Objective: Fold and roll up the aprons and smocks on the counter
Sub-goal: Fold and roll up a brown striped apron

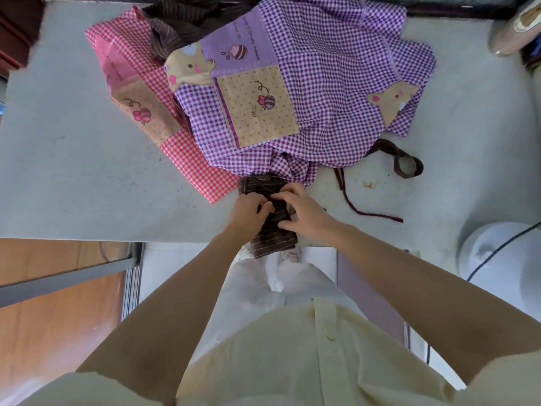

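Observation:
A folded brown striped apron [275,238] lies at the counter's near edge, its lower end hanging over it. My left hand [248,206] grips its left side with curled fingers. My right hand [301,209] holds its right side, fingers bent over the cloth and thumb pressed on it. A brown strap [407,162] trails off to the right in a loop. Behind it a purple gingham smock [322,83] with tan bear and bee patches lies spread out. A pink gingham smock [181,159] lies partly under the purple one on the left.
Another brown striped garment [187,22] is bunched at the back of the grey counter [73,142]. A white round appliance with a black cable [503,259] stands at the right. A pinkish container [515,27] sits at the far right corner. Crumbs [368,184] lie near the strap.

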Action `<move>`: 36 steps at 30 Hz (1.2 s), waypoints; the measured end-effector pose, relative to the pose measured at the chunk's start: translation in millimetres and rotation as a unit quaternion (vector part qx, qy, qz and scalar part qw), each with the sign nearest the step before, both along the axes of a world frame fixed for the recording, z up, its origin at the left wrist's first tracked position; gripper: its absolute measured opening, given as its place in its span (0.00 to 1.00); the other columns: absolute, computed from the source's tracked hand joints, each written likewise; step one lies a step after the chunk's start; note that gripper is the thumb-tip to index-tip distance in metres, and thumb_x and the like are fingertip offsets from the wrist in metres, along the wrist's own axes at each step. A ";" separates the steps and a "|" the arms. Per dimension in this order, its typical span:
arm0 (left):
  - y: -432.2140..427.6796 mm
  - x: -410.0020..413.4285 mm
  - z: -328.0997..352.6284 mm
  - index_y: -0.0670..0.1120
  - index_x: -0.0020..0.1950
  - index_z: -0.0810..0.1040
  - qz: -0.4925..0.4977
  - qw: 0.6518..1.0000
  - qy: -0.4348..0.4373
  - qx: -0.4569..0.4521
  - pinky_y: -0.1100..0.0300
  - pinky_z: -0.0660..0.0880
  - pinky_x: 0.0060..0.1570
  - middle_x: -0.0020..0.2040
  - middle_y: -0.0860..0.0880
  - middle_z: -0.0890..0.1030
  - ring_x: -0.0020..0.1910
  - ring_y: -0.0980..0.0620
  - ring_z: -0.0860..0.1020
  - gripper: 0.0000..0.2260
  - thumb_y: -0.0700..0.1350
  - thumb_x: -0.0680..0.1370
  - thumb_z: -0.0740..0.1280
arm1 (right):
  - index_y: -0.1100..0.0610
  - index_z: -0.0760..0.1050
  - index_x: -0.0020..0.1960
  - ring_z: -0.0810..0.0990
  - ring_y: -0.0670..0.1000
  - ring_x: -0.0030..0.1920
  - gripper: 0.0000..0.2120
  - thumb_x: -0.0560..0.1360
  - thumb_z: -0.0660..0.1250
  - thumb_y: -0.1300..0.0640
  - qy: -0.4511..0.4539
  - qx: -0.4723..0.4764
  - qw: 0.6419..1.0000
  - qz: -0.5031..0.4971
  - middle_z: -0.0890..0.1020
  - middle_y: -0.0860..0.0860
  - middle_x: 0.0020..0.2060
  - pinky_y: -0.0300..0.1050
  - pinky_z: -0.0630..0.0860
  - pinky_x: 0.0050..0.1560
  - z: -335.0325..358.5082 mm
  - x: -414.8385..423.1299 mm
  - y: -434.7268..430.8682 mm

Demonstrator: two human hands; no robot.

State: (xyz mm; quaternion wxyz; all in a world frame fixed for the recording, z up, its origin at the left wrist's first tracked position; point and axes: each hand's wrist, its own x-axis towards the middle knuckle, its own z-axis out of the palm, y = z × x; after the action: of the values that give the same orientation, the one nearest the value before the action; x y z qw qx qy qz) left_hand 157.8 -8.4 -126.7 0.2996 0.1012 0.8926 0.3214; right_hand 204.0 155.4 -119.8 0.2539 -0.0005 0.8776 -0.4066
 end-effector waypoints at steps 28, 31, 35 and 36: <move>-9.5 15.8 -3.0 0.38 0.69 0.64 0.115 0.991 0.046 0.040 0.61 0.73 0.50 0.55 0.47 0.81 0.48 0.52 0.78 0.25 0.40 0.76 0.70 | 0.56 0.80 0.52 0.77 0.43 0.45 0.05 0.77 0.66 0.61 -0.003 -0.018 0.999 -0.029 0.80 0.47 0.47 0.38 0.75 0.51 5.8 -32.4 -23.0; -9.8 19.4 -1.0 0.40 0.66 0.66 0.135 0.988 0.055 0.046 0.61 0.74 0.51 0.55 0.47 0.81 0.47 0.55 0.77 0.23 0.39 0.75 0.71 | 0.57 0.80 0.53 0.75 0.39 0.40 0.06 0.77 0.67 0.62 0.010 -0.009 0.999 -0.052 0.81 0.47 0.46 0.31 0.72 0.46 1.5 -31.8 -24.6; -8.4 23.4 4.6 0.45 0.64 0.69 0.146 0.985 0.087 0.016 0.62 0.74 0.50 0.51 0.50 0.80 0.47 0.55 0.77 0.20 0.38 0.74 0.71 | 0.57 0.79 0.52 0.77 0.42 0.42 0.05 0.76 0.69 0.61 0.048 0.008 0.996 -0.079 0.82 0.49 0.46 0.29 0.70 0.44 -5.4 -26.3 -29.6; -6.8 24.5 5.9 0.46 0.63 0.70 0.134 0.985 0.106 -0.004 0.61 0.75 0.50 0.51 0.50 0.80 0.48 0.54 0.77 0.19 0.38 0.75 0.70 | 0.57 0.79 0.52 0.78 0.43 0.44 0.05 0.76 0.69 0.60 0.053 0.013 0.995 -0.080 0.83 0.49 0.46 0.31 0.71 0.46 -6.1 -25.9 -30.9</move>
State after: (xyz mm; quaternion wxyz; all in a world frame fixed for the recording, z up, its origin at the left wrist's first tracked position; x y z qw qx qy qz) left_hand 182.3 -15.2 -120.8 0.1578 0.0128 0.9261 0.3426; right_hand 178.0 124.6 -125.9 0.1735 0.0514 0.8922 -0.4137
